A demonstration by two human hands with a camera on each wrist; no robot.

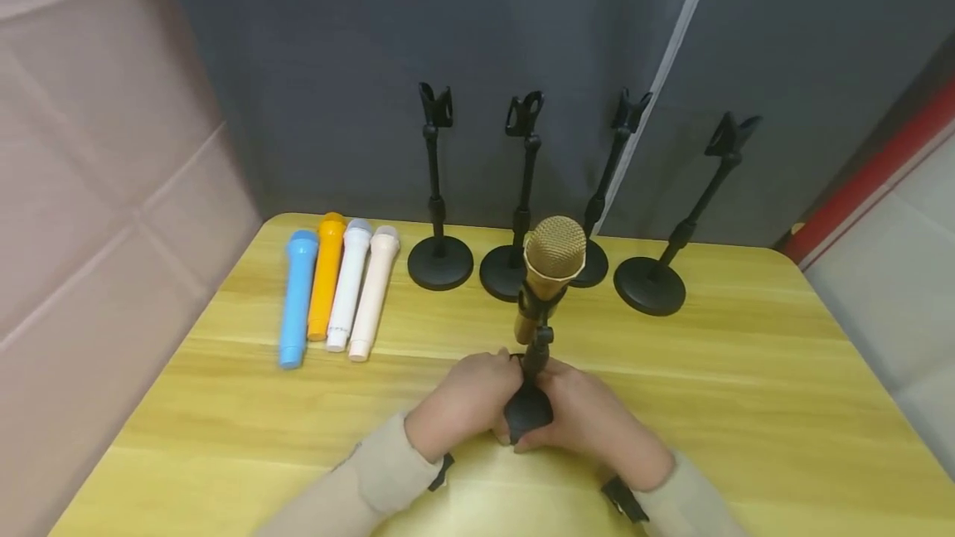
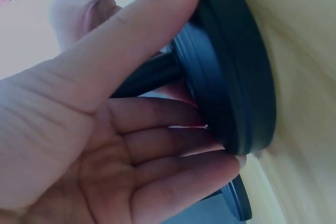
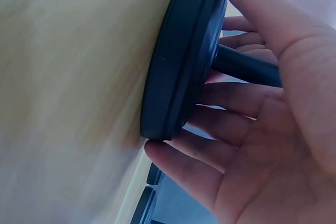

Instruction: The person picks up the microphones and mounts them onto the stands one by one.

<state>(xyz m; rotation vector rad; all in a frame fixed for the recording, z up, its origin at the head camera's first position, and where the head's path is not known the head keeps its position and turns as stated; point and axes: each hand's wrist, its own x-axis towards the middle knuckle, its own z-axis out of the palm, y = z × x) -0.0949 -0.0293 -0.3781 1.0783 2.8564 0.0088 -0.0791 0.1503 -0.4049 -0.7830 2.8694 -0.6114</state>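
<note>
A gold microphone [image 1: 555, 253] sits in the clip of a short black microphone stand [image 1: 529, 413] at the front middle of the table. My left hand [image 1: 472, 394] grips the stand's round base from the left, thumb on the near side and fingers along its edge. From the right, my right hand [image 1: 593, 414] holds the same base in a matching way. In the left wrist view the thick base [image 2: 231, 72] is upright on the page beside the wood; the right wrist view shows the base [image 3: 181, 61] close to the tabletop. Whether it touches the table I cannot tell.
Several black stands with vacant clips line the back of the table, such as the leftmost stand [image 1: 440, 262] and the rightmost stand [image 1: 651, 286]. To the left lie a blue microphone [image 1: 298, 297], an orange one [image 1: 326, 276], a white one [image 1: 349, 284] and a pale pink one [image 1: 375, 292].
</note>
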